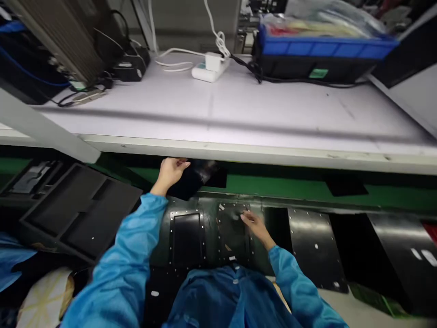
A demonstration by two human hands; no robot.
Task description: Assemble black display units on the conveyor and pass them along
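Just under the shelf edge, my left hand is pinched on the upper side of a dark flat panel, which hangs tilted and blurred. My right hand is over a black plate with white dots round its border. Its thumb and fingertips come together; whatever they hold, if anything, is too small to make out. To the left of that plate lies a black framed panel with similar dots along its edges.
A white shelf runs across above both hands, bearing a power strip and a blue bin. At left sits a black divided tray. More dark plates lie at right. A green surface shows beneath the shelf.
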